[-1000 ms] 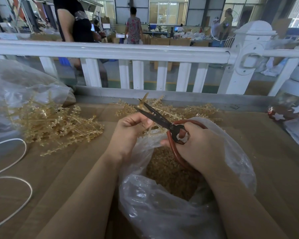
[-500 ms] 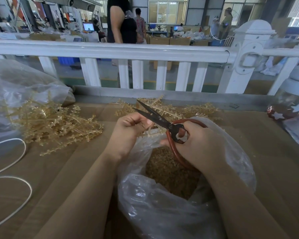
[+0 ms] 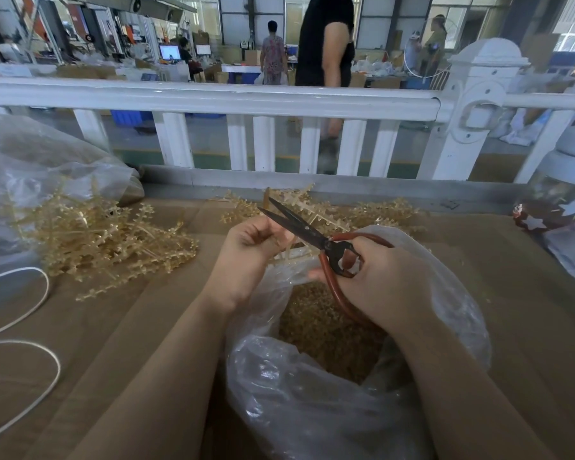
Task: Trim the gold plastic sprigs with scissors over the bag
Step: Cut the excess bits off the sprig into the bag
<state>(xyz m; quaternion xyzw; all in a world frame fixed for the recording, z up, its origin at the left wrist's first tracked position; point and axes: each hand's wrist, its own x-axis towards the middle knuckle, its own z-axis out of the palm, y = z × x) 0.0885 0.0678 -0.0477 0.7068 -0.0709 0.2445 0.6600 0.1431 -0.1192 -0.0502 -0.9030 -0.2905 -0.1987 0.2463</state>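
Sprig (image 3: 287, 252), pinched in the left hand (image 3: 249, 257) above the bag (image 3: 312, 410), wants short snips from the part-open scissors (image 3: 299, 227) gripped by the right hand (image 3: 382, 283), so offcuts drop inside.

The left hand (image 3: 246, 257) pinches a gold sprig (image 3: 287, 250) above the open clear bag (image 3: 312, 410), which lies at the near edge of the brown tabletop (image 3: 120, 327) and holds many gold trimmings. The right hand (image 3: 385, 280) grips the red handles of the scissors (image 3: 299, 227); the dark blades are parted, close to the left fingers. A pile of sprigs (image 3: 103, 240) lies toward the left edge, and more sprigs (image 3: 379, 212) lie along the far edge, under a white railing (image 3: 213, 97).
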